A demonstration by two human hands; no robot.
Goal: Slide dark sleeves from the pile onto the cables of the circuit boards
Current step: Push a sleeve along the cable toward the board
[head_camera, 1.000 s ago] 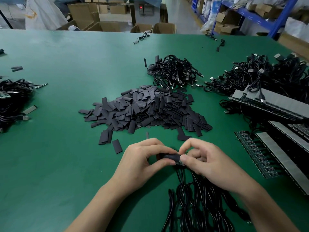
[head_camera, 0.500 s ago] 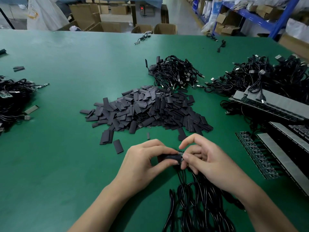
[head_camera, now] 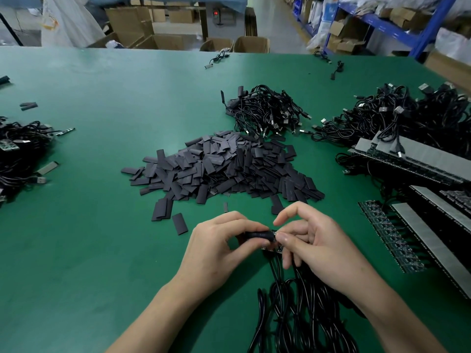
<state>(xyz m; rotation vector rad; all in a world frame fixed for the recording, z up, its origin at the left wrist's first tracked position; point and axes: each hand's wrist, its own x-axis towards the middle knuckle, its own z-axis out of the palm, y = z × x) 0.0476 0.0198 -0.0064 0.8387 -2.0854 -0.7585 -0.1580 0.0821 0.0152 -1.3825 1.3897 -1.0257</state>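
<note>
While the left hand [head_camera: 219, 248] pinches a sleeve [head_camera: 257, 235] and the right hand [head_camera: 316, 250] pinches the circuit board [head_camera: 271, 247], just this side of the pile [head_camera: 224, 166], holding both in line should let the sleeve slide onto the cables [head_camera: 293, 324] without snagging.

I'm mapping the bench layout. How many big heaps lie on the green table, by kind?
Dark sleeve heaps: 1
Black cable heaps: 4, that one centre back, others at left, right back, near edge
Total: 5
</note>
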